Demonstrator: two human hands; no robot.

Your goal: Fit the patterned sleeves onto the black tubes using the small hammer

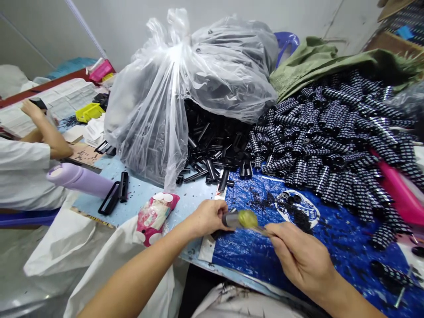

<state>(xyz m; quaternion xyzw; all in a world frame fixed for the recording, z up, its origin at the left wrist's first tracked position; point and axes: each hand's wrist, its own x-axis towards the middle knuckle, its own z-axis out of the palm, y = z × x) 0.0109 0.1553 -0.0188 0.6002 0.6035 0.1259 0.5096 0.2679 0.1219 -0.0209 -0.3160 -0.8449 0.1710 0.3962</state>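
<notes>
Over the edge of the blue plastic sheet (251,251), my left hand (208,217) is closed around a short black tube (231,219). My right hand (301,254) grips the thin metal shaft of a tool with a blurred, translucent yellow-green end (247,219), possibly a screwdriver's handle. That end sits at the tube's right-hand opening; whether they touch is hard to make out. Just beyond my hands lie loose black tubes (212,170). Black handles with a white dotted pattern (314,137) form a big heap to the right.
Large clear plastic bags (152,115) bulge at the back. A lilac bottle (81,179), a black frame-shaped part (109,198) and a pink packet (157,216) lie leftward. A co-worker's arm (49,130) shows far left. Black scraps litter the sheet.
</notes>
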